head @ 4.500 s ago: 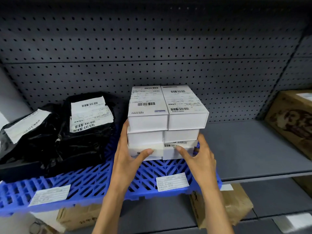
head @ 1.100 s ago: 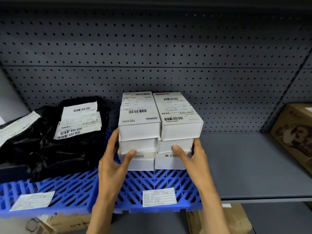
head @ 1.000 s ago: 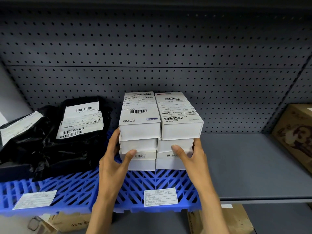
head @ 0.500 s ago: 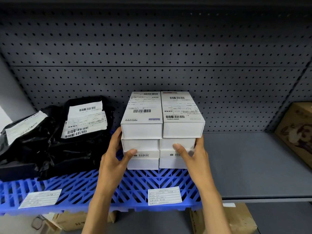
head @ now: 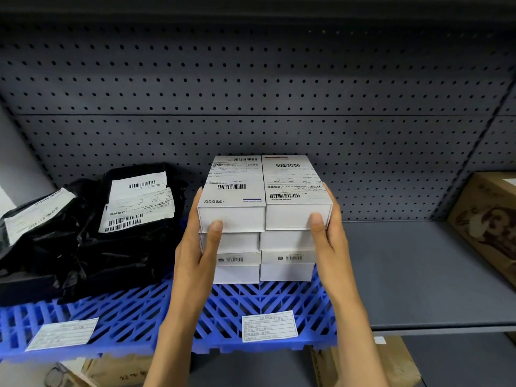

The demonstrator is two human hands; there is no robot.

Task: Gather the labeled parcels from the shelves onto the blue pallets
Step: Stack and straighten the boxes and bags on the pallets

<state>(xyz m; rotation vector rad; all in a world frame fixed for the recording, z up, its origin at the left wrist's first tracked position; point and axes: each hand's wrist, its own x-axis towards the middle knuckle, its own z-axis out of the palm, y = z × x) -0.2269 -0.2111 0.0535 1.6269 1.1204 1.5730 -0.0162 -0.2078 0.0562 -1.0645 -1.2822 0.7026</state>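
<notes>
A stack of white labeled boxes stands in two columns on the blue pallet (head: pixel 134 311) on the shelf. My left hand (head: pixel 196 258) grips the left side of the top left box (head: pixel 233 191), thumb on its front face. My right hand (head: pixel 329 241) grips the right side of the top right box (head: pixel 293 188), thumb on its front. The lower white boxes (head: pixel 284 256) rest beneath, partly hidden by my hands. Black bagged parcels (head: pixel 83 236) with white labels lie on the pallet to the left.
A grey shelf surface (head: pixel 413 275) extends right of the pallet. A brown printed carton (head: pixel 485 222) sits at the far right. Pegboard wall (head: pixel 251 93) backs the shelf. Paper labels (head: pixel 269 326) lie on the pallet's front; cardboard boxes (head: pixel 371 367) sit on the shelf below.
Both hands have slid up from the lower boxes of the stack to the top pair. The stack has been pushed a little further back on the pallet.
</notes>
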